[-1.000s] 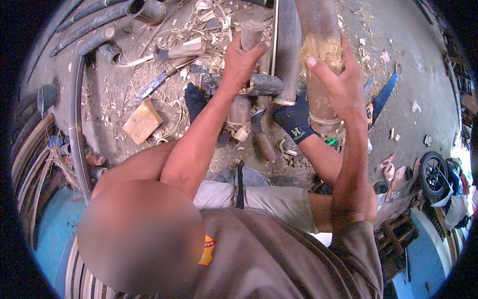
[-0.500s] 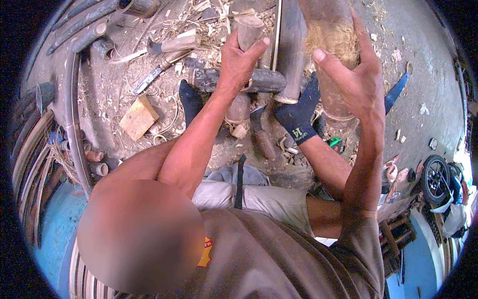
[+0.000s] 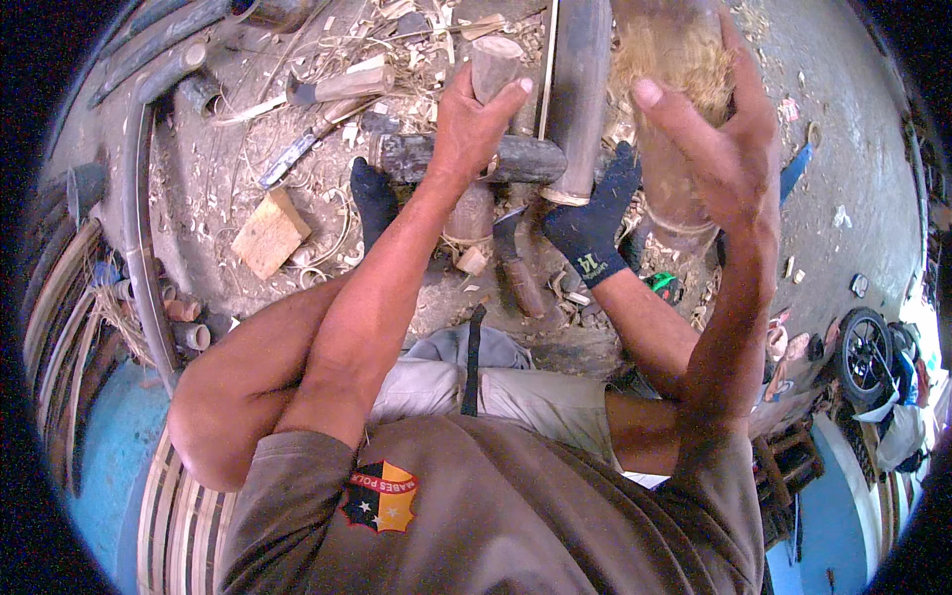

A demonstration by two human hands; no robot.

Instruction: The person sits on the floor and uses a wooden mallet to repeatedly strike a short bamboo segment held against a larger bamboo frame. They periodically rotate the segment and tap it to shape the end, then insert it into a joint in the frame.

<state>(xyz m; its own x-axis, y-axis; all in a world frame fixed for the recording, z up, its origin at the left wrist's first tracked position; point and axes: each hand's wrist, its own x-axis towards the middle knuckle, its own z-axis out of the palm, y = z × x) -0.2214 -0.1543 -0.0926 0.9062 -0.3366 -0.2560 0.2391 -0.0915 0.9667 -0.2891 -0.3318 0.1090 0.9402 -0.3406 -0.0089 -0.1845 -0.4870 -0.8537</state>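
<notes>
My left hand [image 3: 468, 129] is closed around a short, round wooden piece [image 3: 495, 65] whose wider flat end sticks up past my thumb. It hovers over a dark bamboo crosspiece [image 3: 402, 158] lying between my socked feet. My right hand [image 3: 729, 164] grips a thick bamboo tube [image 3: 678, 188], thumb on the near side and fingers round the right side. A band of fuzzy, tan fibre [image 3: 669, 64] wraps the tube beside my thumb. Between the hands lies a long bamboo pole [image 3: 577, 99], its cut end by my right foot.
A curved knife [image 3: 521, 278] lies between my feet. Further left are a wooden block [image 3: 270, 233], a long blade [image 3: 290, 161] and a wooden-handled tool [image 3: 342, 85] among shavings. Bamboo poles [image 3: 144, 228] line the left side. A blue-bladed tool [image 3: 795, 171] and a wheel [image 3: 865, 355] are right.
My right hand and the bamboo tube have shifted slightly right. The left hand keeps its hold on the wooden piece, almost unmoved. More of my left knee and shirt now show.
</notes>
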